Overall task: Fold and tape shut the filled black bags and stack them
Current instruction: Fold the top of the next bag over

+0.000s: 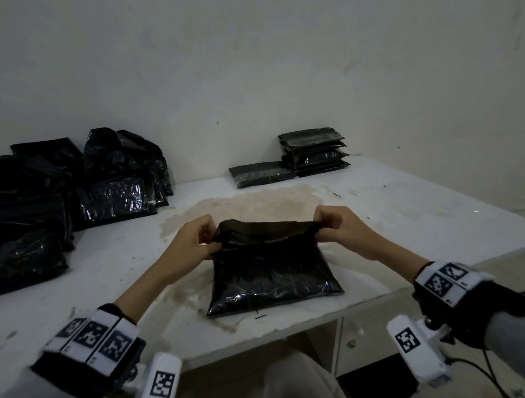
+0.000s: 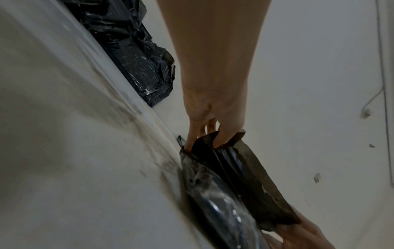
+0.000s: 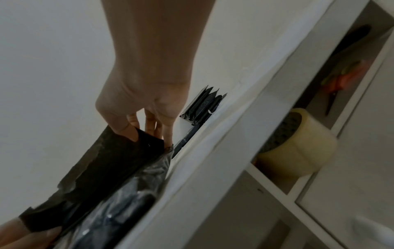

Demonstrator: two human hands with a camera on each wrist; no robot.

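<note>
While the filled black bag (image 1: 271,270) lies flat on the desk (image 1: 412,206) directly ahead of me, its open mouth is the far edge, long axis running left to right. My left hand (image 1: 192,240) pinches the mouth's left corner, my right hand (image 1: 340,225) the right corner; thumbs on my side, fingers curled behind the flap, both hands equally close. Flap is lifted off the bag body, so I judge the fold goes toward me. Tape roll (image 3: 296,146) sits on a shelf under the desk, to the bag's right. Beyond the bag to the right: stack of sealed bags (image 1: 314,152). Beyond to the left: pile of unsealed bags (image 1: 66,195).
</note>
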